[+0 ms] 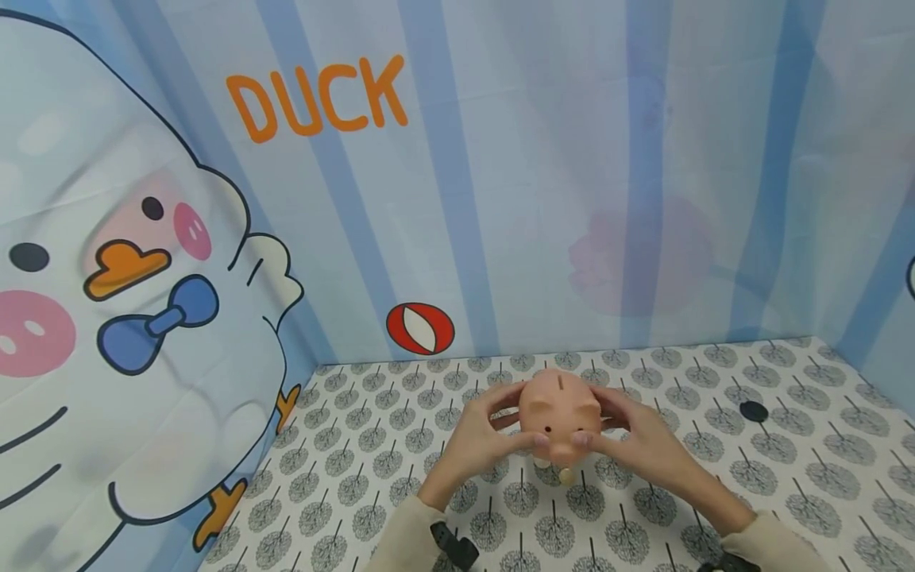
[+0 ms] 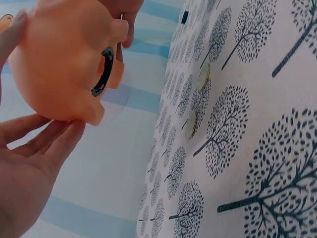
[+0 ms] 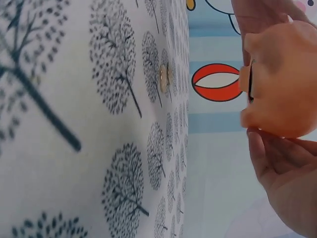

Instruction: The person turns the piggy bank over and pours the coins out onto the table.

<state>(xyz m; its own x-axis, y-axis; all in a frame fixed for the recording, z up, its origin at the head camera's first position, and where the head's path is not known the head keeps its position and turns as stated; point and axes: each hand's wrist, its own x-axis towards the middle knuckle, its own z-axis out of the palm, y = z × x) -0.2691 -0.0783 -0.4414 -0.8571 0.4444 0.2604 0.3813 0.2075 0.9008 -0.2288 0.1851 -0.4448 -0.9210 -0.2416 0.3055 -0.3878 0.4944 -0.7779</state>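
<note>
A pink piggy bank [image 1: 560, 405] is held up off the table between both hands, its snout towards me and the coin slot on top. My left hand [image 1: 480, 435] grips its left side, thumb at the face. On the opposite side my right hand [image 1: 646, 446] grips it the same way. In the left wrist view the underside shows a dark-rimmed opening [image 2: 103, 72] between the stubby feet. Below the bank two coins [image 2: 203, 77] lie on the tablecloth, and the right wrist view shows them overlapping [image 3: 163, 78].
A flat black disc [image 1: 754, 411] lies on the right part of the table. The tree-patterned cloth [image 1: 343, 508] covers the table up to a blue-striped curtain [image 1: 500, 199] at the back. A printed duck [image 1: 143, 413] fills the curtain on the left.
</note>
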